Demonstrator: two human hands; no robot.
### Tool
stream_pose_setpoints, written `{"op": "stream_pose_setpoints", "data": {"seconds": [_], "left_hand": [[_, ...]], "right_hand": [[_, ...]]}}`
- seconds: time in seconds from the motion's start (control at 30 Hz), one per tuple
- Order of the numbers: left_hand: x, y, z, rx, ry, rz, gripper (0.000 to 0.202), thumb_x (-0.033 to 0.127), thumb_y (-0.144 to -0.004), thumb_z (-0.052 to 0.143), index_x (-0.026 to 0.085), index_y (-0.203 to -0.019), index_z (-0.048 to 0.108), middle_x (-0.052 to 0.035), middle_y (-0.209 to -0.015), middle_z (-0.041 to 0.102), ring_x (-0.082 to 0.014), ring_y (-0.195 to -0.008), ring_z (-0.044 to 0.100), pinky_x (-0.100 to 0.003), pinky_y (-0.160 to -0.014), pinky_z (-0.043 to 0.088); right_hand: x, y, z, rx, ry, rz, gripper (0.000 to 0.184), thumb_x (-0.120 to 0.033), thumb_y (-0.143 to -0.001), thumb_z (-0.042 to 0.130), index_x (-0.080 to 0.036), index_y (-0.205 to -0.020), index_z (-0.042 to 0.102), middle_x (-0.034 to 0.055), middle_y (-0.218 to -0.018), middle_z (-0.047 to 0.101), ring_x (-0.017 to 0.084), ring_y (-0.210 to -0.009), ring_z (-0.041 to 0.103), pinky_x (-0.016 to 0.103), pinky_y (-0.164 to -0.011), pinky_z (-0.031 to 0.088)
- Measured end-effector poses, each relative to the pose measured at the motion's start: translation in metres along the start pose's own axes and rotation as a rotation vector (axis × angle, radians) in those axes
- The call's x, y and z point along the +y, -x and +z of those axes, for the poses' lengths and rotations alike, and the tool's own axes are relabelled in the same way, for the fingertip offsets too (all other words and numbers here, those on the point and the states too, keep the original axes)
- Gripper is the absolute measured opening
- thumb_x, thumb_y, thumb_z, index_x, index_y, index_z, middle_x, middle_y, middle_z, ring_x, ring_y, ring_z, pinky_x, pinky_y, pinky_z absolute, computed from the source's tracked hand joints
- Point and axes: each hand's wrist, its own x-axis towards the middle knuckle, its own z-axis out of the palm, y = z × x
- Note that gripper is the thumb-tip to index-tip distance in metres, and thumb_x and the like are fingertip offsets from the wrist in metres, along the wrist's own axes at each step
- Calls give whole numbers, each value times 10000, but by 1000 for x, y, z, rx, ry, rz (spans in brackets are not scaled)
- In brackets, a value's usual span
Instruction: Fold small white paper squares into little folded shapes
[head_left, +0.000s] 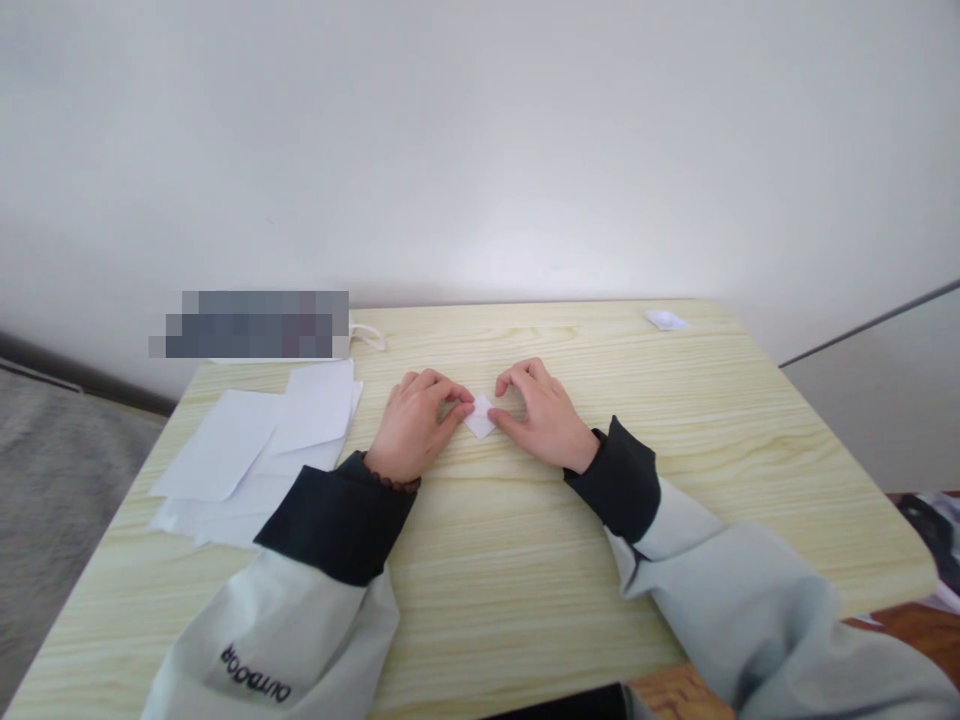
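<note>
A small folded piece of white paper [480,417] lies on the light wooden table [525,560], between my two hands. My left hand [416,425] rests on the table with fingers curled, pinching the paper's left edge. My right hand [541,413] mirrors it, fingers bent and pinching the paper's right edge. Both wrists lie on the tabletop. Most of the paper is hidden under my fingertips.
Several loose white sheets [259,445] are spread over the table's left part. A small crumpled white scrap [666,320] lies at the far right corner. A white cord loop [369,336] sits at the back edge by a blurred object. A pale wall stands behind.
</note>
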Motion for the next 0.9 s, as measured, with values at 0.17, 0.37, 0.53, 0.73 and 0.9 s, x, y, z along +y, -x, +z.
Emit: {"op": "stream_pose_setpoints", "data": {"seconds": [0.17,0.37,0.53,0.73,0.9], "left_hand": [[1,0,-1,-3,15,2,167,312,-839,539,219,-868,676,-42,-881,612,-233,-891,514,-406,-838,393],[-1,1,-1,-4,26,25,188,305,-839,549,199,-941,666,-48,-893,612,-224,-897,526,-393,-835,403],[-2,3,0,37,-40,102,302,374,-852,544,194,-1058,671,-70,-913,598,-224,-891,523,-391,-833,417],[-7,3,3,85,-11,104,270,350,-838,569,209,-1040,682,-64,-946,618,-220,-909,527,-376,-857,432],[-1,3,-1,62,142,19,219,340,-817,592,203,-980,643,-23,-855,670,-179,-820,587,-303,-765,464]], "right_hand": [[6,-4,-8,-78,-120,-33,213,-167,-761,577,-210,-965,532,53,-994,494,203,-986,495,378,-890,396],[12,-6,-15,-171,-182,-50,237,-129,-756,574,-192,-981,539,46,-982,489,157,-837,484,309,-766,417],[13,-3,-9,-87,-151,-82,190,-157,-774,571,-179,-960,537,55,-967,508,164,-832,491,313,-764,420],[10,2,1,25,-23,-132,150,-271,-814,567,-181,-931,541,69,-946,552,205,-924,518,355,-835,401],[6,2,0,-13,39,-147,179,-345,-843,549,-177,-905,560,51,-880,582,192,-857,517,336,-795,373]]}}
